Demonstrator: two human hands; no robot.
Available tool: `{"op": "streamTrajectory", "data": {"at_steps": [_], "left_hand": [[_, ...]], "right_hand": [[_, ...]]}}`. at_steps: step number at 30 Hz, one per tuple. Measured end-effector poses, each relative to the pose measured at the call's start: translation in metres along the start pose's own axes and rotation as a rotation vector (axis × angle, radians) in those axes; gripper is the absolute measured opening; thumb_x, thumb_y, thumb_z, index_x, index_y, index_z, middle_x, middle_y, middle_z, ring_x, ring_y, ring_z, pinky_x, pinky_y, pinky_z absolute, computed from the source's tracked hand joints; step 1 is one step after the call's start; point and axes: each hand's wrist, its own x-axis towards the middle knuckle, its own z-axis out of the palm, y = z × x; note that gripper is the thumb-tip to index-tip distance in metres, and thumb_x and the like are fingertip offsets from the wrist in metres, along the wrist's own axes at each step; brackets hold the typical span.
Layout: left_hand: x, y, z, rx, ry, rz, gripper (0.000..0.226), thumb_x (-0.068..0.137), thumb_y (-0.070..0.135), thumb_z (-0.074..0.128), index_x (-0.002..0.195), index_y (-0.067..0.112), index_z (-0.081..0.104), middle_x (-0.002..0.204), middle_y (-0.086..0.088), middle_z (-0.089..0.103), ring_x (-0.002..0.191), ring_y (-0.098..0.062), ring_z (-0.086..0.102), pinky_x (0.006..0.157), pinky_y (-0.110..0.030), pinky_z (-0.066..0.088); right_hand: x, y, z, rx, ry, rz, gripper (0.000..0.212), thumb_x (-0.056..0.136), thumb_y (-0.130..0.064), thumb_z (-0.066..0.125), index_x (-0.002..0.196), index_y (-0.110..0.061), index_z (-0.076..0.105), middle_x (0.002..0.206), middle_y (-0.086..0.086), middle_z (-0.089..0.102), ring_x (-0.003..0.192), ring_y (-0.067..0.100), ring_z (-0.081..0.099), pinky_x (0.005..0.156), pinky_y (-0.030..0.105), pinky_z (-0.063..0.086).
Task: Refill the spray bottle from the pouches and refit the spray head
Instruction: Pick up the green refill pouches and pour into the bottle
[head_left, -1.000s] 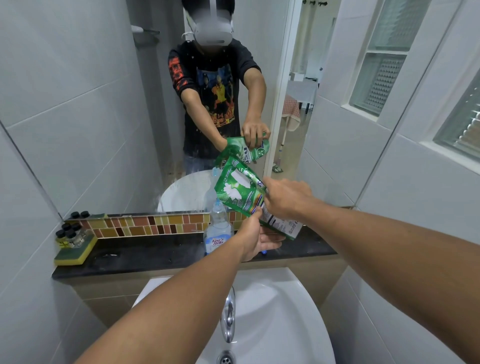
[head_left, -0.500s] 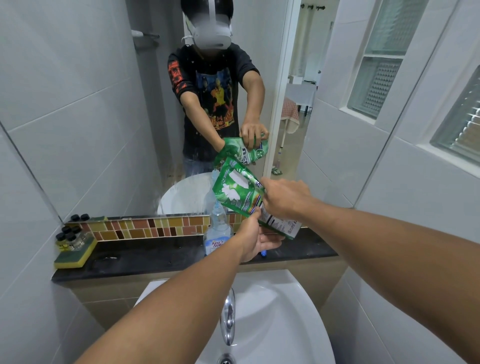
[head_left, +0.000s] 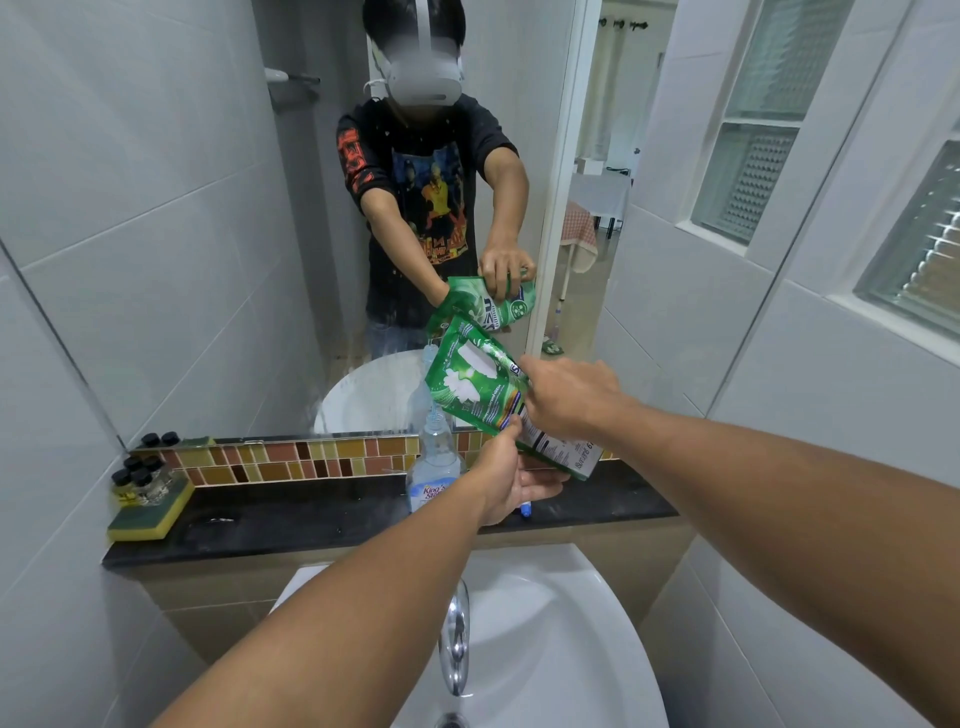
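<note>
Green pouch (head_left: 475, 387), black ledge (head_left: 322, 519)

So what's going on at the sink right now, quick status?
Both hands, left and right, on the green pouch, tilted over the open spray bottle on the black ledge. Spray head off. Nothing blocking the bottle's mouth.

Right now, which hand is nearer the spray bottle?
Left. The left hand sits right beside the spray bottle, pinching the green pouch; the right hand grips the pouch higher, farther right.
</note>
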Motion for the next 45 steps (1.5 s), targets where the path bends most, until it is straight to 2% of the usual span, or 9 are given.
{"op": "streamTrajectory", "data": {"at_steps": [8, 12, 18, 25, 29, 34, 37, 41, 45], "left_hand": [[-0.001, 0.001, 0.0, -0.001, -0.004, 0.004, 0.056, 0.111, 0.057, 0.036, 0.12, 0.008, 0.063, 0.092, -0.017, 0.084, 0.082, -0.03, 0.084, 0.073, -0.043, 0.067], [0.0, -0.001, 0.001, -0.005, -0.006, 0.002, 0.064, 0.112, 0.057, 0.034, 0.136, 0.004, 0.059, 0.106, -0.022, 0.08, 0.085, -0.031, 0.083, 0.075, -0.043, 0.066], [-0.001, -0.003, 0.002, -0.012, -0.005, 0.008, 0.062, 0.112, 0.056, 0.034, 0.137, 0.005, 0.058, 0.115, -0.024, 0.079, 0.092, -0.033, 0.081, 0.079, -0.045, 0.066], [0.001, -0.008, -0.004, 0.004, 0.019, -0.001, 0.063, 0.112, 0.056, 0.035, 0.137, 0.002, 0.058, 0.105, -0.023, 0.08, 0.09, -0.033, 0.08, 0.075, -0.044, 0.066], [0.004, -0.012, -0.01, 0.024, 0.027, 0.002, 0.058, 0.113, 0.054, 0.033, 0.133, 0.005, 0.058, 0.105, -0.021, 0.079, 0.09, -0.033, 0.08, 0.078, -0.044, 0.066], [0.01, -0.017, -0.017, 0.119, 0.081, 0.014, 0.051, 0.114, 0.05, 0.035, 0.136, 0.01, 0.06, 0.112, -0.022, 0.077, 0.09, -0.035, 0.08, 0.068, -0.041, 0.068], [0.016, -0.022, -0.021, 0.19, 0.114, 0.045, 0.043, 0.114, 0.048, 0.036, 0.131, 0.015, 0.058, 0.117, -0.021, 0.077, 0.089, -0.036, 0.082, 0.075, -0.045, 0.068], [0.024, -0.03, -0.02, 0.253, 0.179, 0.1, 0.023, 0.114, 0.044, 0.043, 0.117, 0.024, 0.053, 0.102, -0.01, 0.076, 0.061, -0.021, 0.08, 0.056, -0.033, 0.065], [0.038, -0.042, -0.018, 0.483, 0.249, 0.18, 0.033, 0.112, 0.045, 0.046, 0.135, 0.022, 0.049, 0.106, -0.004, 0.076, 0.075, -0.021, 0.074, 0.063, -0.031, 0.065]], "right_hand": [[0.002, 0.002, 0.002, -0.005, 0.004, -0.007, 0.012, 0.102, -0.031, 0.055, 0.103, -0.025, 0.045, 0.077, -0.007, 0.053, 0.077, 0.021, 0.056, 0.076, 0.041, 0.038], [0.001, 0.003, 0.005, -0.007, -0.003, -0.006, 0.011, 0.102, -0.032, 0.054, 0.106, -0.025, 0.047, 0.076, -0.007, 0.052, 0.078, 0.022, 0.057, 0.078, 0.042, 0.043], [0.001, 0.003, 0.006, 0.001, -0.02, 0.002, 0.011, 0.102, -0.032, 0.054, 0.107, -0.025, 0.046, 0.078, -0.006, 0.054, 0.08, 0.024, 0.058, 0.08, 0.045, 0.046], [-0.001, 0.002, 0.018, 0.037, -0.028, 0.01, 0.014, 0.101, -0.029, 0.056, 0.106, -0.026, 0.043, 0.088, -0.003, 0.061, 0.083, 0.024, 0.059, 0.088, 0.048, 0.048], [-0.002, 0.004, 0.031, 0.064, -0.002, 0.013, 0.012, 0.1, -0.025, 0.053, 0.11, -0.026, 0.045, 0.089, -0.003, 0.061, 0.078, 0.026, 0.057, 0.078, 0.045, 0.045], [-0.005, 0.012, 0.049, 0.153, -0.003, 0.062, 0.003, 0.102, -0.028, 0.046, 0.104, -0.029, 0.044, 0.09, -0.004, 0.061, 0.082, 0.028, 0.059, 0.081, 0.047, 0.047], [-0.009, 0.017, 0.059, 0.229, -0.017, 0.098, 0.007, 0.103, -0.03, 0.047, 0.109, -0.028, 0.05, 0.093, -0.002, 0.067, 0.086, 0.028, 0.063, 0.084, 0.048, 0.052], [-0.015, 0.03, 0.073, 0.356, -0.028, 0.181, 0.006, 0.101, -0.028, 0.05, 0.102, -0.023, 0.053, 0.09, 0.002, 0.068, 0.083, 0.029, 0.064, 0.077, 0.047, 0.056], [-0.023, 0.053, 0.091, 0.581, -0.075, 0.293, 0.012, 0.097, -0.023, 0.057, 0.108, -0.021, 0.062, 0.099, 0.005, 0.07, 0.088, 0.028, 0.066, 0.079, 0.047, 0.058]]}}
